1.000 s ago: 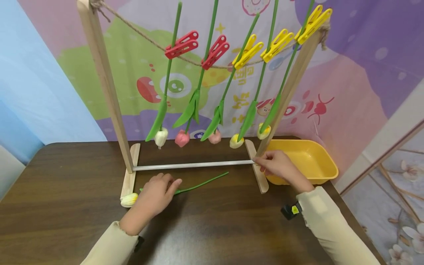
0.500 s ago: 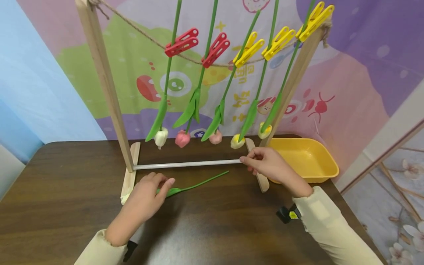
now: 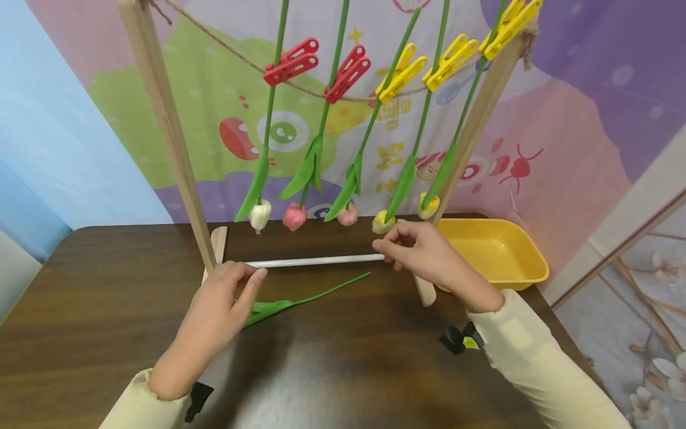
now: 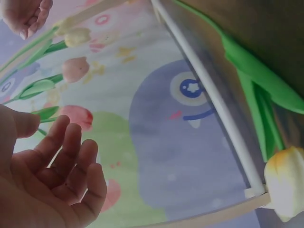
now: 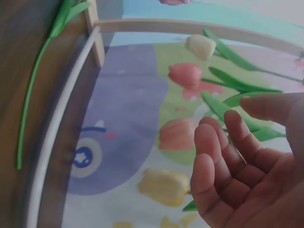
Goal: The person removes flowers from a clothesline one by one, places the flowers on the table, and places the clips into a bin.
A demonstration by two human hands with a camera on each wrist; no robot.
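The left hand (image 3: 214,313) hovers near the rack's left foot with loosely bent fingers and nothing in them; the wrist view (image 4: 57,175) shows it off the rod. The right hand (image 3: 429,256), also holding nothing, is raised beside the hanging yellow-white tulip (image 3: 383,221) at the right. Below the white rod (image 3: 316,261), a loose tulip's green stem (image 3: 332,290) lies on the table; its yellow-white bloom (image 4: 285,183) shows in the left wrist view. Several tulips hang head down from the rope, held by red clothespins (image 3: 291,61) and yellow clothespins (image 3: 402,72).
The wooden rack's left post (image 3: 170,137) and right post (image 3: 482,113) stand on the brown table (image 3: 343,369). A yellow basin (image 3: 498,250) stands behind the right forearm. A cartoon-printed cloth (image 3: 214,179) covers the wall behind.
The left hand has moved left and up from over the loose tulip, uncovering its leaves. From the rod's right end, the right hand has shifted left and up. The view has shifted slightly.
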